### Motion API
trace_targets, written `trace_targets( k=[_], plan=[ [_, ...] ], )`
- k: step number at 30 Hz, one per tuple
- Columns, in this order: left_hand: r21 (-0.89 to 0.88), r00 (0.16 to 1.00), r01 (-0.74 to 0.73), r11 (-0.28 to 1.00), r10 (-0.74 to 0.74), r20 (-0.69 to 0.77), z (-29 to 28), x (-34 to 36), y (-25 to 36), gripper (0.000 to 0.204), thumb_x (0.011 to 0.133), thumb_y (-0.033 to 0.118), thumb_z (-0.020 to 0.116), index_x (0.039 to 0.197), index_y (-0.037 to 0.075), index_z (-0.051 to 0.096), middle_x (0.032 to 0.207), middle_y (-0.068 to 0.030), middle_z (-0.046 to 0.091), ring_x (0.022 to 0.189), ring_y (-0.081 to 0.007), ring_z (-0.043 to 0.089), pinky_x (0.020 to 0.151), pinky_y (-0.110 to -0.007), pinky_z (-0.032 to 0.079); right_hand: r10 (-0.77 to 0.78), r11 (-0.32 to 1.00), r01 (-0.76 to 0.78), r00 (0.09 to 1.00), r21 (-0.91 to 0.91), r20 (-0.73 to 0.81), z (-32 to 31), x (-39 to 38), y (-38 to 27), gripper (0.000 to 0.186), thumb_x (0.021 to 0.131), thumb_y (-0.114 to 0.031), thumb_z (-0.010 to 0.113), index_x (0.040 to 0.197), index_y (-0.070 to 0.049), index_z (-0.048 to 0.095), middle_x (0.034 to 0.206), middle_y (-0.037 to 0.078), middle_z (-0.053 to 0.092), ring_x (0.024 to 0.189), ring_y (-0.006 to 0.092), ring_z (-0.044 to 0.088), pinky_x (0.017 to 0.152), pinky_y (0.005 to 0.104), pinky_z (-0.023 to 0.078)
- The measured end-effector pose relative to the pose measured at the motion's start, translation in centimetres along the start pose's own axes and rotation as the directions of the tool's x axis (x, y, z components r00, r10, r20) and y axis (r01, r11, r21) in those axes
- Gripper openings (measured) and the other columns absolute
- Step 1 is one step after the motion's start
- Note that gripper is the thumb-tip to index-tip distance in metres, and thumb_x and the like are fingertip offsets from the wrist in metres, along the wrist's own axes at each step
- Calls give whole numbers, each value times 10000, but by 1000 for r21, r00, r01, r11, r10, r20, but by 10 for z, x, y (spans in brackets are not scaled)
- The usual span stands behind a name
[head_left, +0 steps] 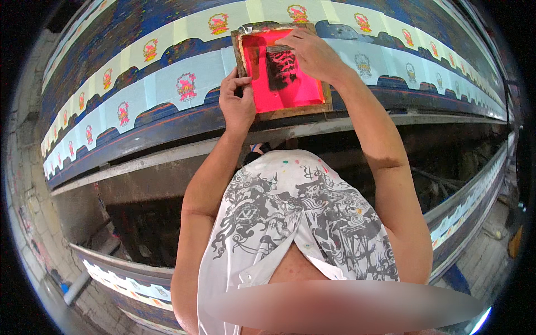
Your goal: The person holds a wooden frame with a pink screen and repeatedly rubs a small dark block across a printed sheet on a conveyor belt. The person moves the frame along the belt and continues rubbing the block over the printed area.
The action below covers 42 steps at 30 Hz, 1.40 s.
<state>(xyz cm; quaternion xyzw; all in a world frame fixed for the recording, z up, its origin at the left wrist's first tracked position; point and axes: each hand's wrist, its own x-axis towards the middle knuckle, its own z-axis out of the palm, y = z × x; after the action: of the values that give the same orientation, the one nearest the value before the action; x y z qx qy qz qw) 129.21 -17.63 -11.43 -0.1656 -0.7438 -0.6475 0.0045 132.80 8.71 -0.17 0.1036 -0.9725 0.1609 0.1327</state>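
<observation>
A wooden-framed printing screen (296,111) lies on the long sloping table, over the row of pale blue pieces. Bright pink ink covers much of its mesh (271,101), around a dark patterned patch in the middle. My left hand (237,101) grips the left side of the frame, thumb bent against it. Over the upper part of the screen, my right hand (314,57) is closed on what looks like a squeegee (279,49), mostly hidden under the fingers. Pale blue pieces (186,86) left of the screen bear pink motifs; those to the right (363,65) show grey outlines.
Farther back runs a row of pale yellow pieces (219,23) with red and yellow motifs. A rail (139,158) edges the table near me. Behind me stands another table with light pieces (128,286). Paved floor (28,184) shows at the left.
</observation>
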Motion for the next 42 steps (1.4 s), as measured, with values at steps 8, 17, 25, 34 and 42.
trace_targets(
  k=[8, 17, 25, 34, 42],
  plan=[
    [-222, 993, 115, 968, -117, 3, 84, 4, 48, 125, 1016, -61, 730, 1124, -17, 776, 1621, -281, 604, 1478, -298, 627, 1225, -412, 491, -169, 986, 167, 984, -27, -50, -57, -77, 38, 431, 911, -88, 716, 1338, -99, 772, 1214, 90, 746, 1144, 319, 709, 1027, 450, 581],
    [-394, 983, 177, 902, -177, 36, 105, 10, 55, 146, 1010, -100, 721, 1131, -29, 761, 1672, -267, 575, 1485, -279, 612, 1245, -408, 475, -269, 943, 245, 959, 224, 85, -98, -101, 54, 423, 901, -36, 688, 1313, -56, 780, 1210, 126, 760, 1174, 352, 721, 1062, 481, 584],
    [-362, 982, 189, 913, -181, 54, 117, 25, 66, 214, 1044, -79, 700, 1246, -24, 746, 1664, -248, 585, 1487, -282, 614, 1245, -399, 480, -157, 984, 159, 987, 83, -32, -95, -18, 121, 462, 931, 36, 669, 1367, -79, 767, 1248, 131, 760, 1213, 371, 709, 1099, 490, 569],
    [-113, 997, 70, 991, -73, -23, 131, 7, 65, 396, 1012, -52, 711, 1403, 14, 715, 1657, -240, 582, 1423, -286, 662, 1193, -406, 528, -142, 990, 142, 988, 2, -54, -67, -73, 95, 484, 897, -19, 719, 1367, -117, 783, 1238, 76, 756, 1146, 325, 720, 1026, 445, 589],
    [201, 999, 34, 979, -32, -13, 156, 28, 73, 413, 949, 3, 781, 1360, 42, 770, 1625, -259, 610, 1462, -355, 645, 1194, -446, 525, -97, 982, 102, 994, 158, -43, -70, -121, 87, 446, 905, -46, 699, 1333, -125, 797, 1261, 86, 736, 1130, 336, 717, 1019, 469, 583]
  ],
)
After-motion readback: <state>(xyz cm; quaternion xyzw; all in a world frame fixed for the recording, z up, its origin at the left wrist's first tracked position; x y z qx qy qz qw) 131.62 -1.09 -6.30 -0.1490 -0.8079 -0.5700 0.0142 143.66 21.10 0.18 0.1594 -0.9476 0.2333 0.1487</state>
